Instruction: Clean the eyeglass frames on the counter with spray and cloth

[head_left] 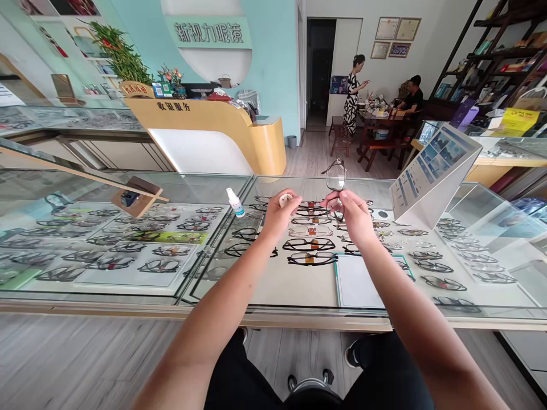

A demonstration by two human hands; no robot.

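Observation:
Over the glass display counter [294, 290], my right hand [354, 213] is closed on a pair of eyeglasses [335, 175], one lens standing up above the fingers. Something pale also shows between those fingertips, too small to name. My left hand [278, 215] is closed around a small white wad [285, 199], perhaps cloth or tissue; its kind cannot be made out. The hands are apart at similar height. Left of my left hand, a white spray bottle [236, 203] with a blue label stands on the glass. Rows of spectacle frames [309, 245] lie beneath the glass.
A tilted wooden stand [139, 196] is at the left, and a white information stand [436, 171] at the right. A white sheet [359, 282] with a teal edge lies near the front. Farther back are a yellow reception desk [200, 119] and two people by a wooden table [378, 117].

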